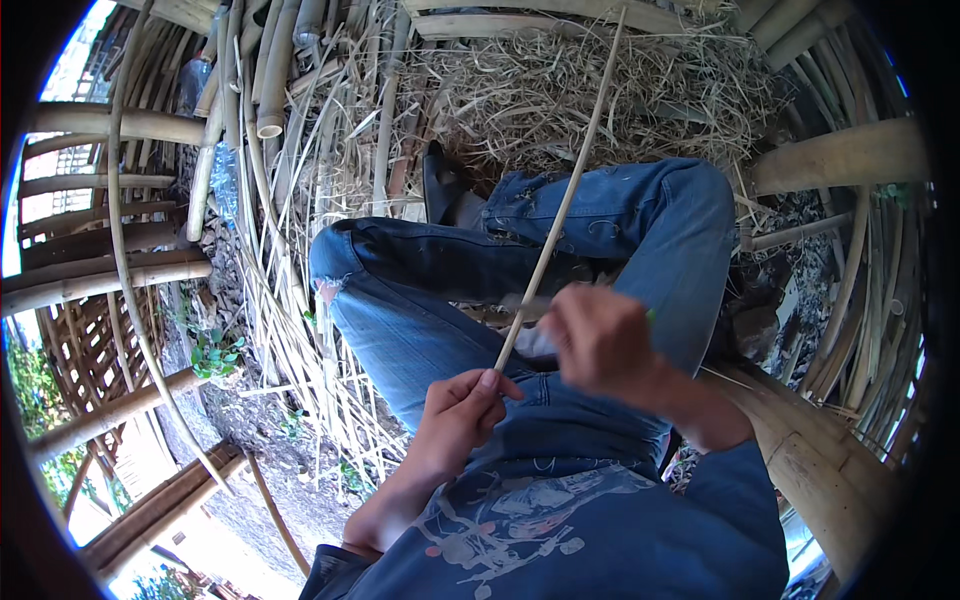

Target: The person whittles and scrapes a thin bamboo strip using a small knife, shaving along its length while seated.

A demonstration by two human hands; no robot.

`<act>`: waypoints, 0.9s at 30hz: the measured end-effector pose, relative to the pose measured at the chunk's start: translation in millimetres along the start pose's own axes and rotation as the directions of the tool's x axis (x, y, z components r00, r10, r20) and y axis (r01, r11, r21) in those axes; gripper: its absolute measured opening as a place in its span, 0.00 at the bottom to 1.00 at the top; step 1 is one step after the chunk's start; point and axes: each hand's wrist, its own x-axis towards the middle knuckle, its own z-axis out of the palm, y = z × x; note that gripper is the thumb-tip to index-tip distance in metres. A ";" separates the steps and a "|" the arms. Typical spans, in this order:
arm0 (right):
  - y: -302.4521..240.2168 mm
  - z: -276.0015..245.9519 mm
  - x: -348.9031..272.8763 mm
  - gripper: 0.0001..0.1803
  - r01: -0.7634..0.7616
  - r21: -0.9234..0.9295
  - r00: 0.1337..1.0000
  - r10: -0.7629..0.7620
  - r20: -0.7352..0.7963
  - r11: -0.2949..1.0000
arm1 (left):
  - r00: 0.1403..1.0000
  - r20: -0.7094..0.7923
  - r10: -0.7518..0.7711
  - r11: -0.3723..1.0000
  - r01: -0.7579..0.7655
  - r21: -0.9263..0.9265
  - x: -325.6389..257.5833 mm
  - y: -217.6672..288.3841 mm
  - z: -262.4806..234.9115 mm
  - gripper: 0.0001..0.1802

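Above the folded legs of the blue jeans (690, 230), a long, thin bamboo strip (561, 215) is running forward, its near end lying at the left hand (460, 415) and its far end reaching over the dry straw (690, 100) to the upper edge of the view. Its long axis is leaning to the right as it is going outward. The left fingers (489, 379) are holding the near end in a narrow pinch, thumb uppermost, with hardly any gap showing. The right hand (600, 340) is standing just right of the strip, a little farther out along it than the left, its fingers curling inward and appearing blurred. A grey piece (538, 303), possibly a blade, is projecting leftward near that hand and seemingly crossing the strip; whether the two are touching cannot be told. How firmly the right fingers are closing, and on what, is also not showing clearly. The governing relation is being judged as follows: the strip is extending forward from the left pinch, the left hand is lying nearest its end, and the grey piece is meeting its axis crosswise.
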 end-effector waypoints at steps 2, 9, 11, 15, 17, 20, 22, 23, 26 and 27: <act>-23.4 8.7 -11.7 0.13 0.009 0.042 0.998 -0.011 0.062 0.999 | 0.998 -0.011 0.055 0.997 -0.055 -0.049 2.8 1.8 4.0 0.19; -14.9 5.6 -8.6 0.16 0.079 -0.093 0.996 -0.076 0.037 0.993 | 0.997 -0.023 0.079 0.996 -0.078 0.040 -2.5 5.1 8.4 0.19; 0.7 0.2 0.3 0.18 0.052 -0.165 0.999 -0.049 0.023 0.985 | 1.000 0.015 0.000 0.999 -0.001 0.049 -6.9 1.4 8.9 0.19; -1.7 0.5 -2.1 0.17 -0.081 -0.102 0.995 0.086 0.044 0.991 | 1.000 -0.005 0.009 0.994 -0.009 0.112 -2.0 -2.3 10.5 0.19; -19.7 10.5 -18.9 0.15 0.050 0.035 0.995 -0.053 0.086 0.998 | 0.999 0.006 0.035 0.996 -0.036 0.081 0.7 2.5 10.4 0.19; -7.7 7.3 -9.8 0.14 0.030 -0.026 0.998 -0.028 0.051 0.999 | 0.999 0.015 0.052 0.994 -0.053 0.090 -3.2 2.6 7.9 0.19; 10.0 3.2 0.5 0.14 -0.017 -0.078 1.000 0.017 0.003 0.997 | 1.000 0.001 0.009 0.997 -0.009 0.083 -7.2 2.5 10.6 0.19; 17.5 1.2 4.2 0.13 -0.111 -0.075 0.994 0.112 0.012 0.991 | 0.999 -0.011 -0.036 0.997 0.036 0.074 -8.3 2.3 11.5 0.19; 2.1 2.7 -3.1 0.12 -0.162 -0.016 0.985 0.162 0.062 0.987 | 1.000 0.005 -0.012 0.996 0.011 0.093 -3.1 -3.3 6.5 0.19; -10.4 4.7 -9.6 0.12 -0.122 0.048 0.988 0.117 0.100 0.991 | 1.000 0.008 -0.013 0.996 0.012 0.093 -2.7 -2.6 6.7 0.19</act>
